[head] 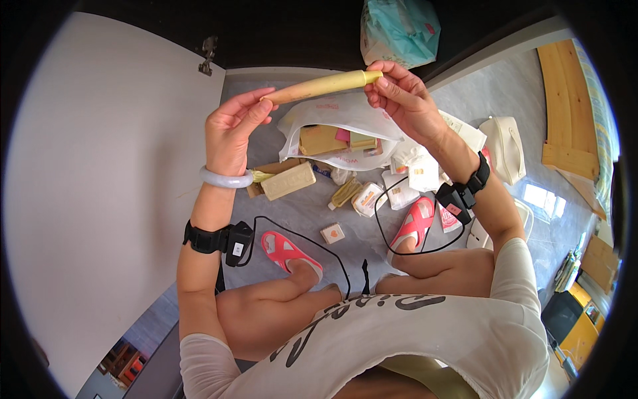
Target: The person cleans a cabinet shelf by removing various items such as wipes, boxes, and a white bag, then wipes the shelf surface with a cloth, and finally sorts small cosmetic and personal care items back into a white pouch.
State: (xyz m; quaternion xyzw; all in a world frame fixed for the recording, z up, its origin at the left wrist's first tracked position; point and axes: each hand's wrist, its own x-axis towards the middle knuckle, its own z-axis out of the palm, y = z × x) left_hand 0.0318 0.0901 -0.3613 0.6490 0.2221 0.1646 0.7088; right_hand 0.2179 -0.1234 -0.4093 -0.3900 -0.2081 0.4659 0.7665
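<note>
A long, slightly bent yellow tube [324, 87] with a ringed cap-like end is held up between both hands. My left hand [238, 122] pinches its narrower, orange-tinged end. The ringed end is between the thumb and fingers of my right hand [402, 97]. Beneath the tube, a white plastic bag [339, 110] lies on the floor with its mouth open, showing brown cardboard boxes [321, 139] and a pink item. Near the bag lie a pale wrapped box [289, 181], a white wrapped pack [368, 198] and a small white box with an orange heart [332, 233].
An open cabinet door [109, 149] stands at the left. A teal and white bag [401, 32] rests on the dark cabinet surface above. White packets [422, 169] and a cream handbag [503, 149] lie to the right. Black cables run from both wrist devices.
</note>
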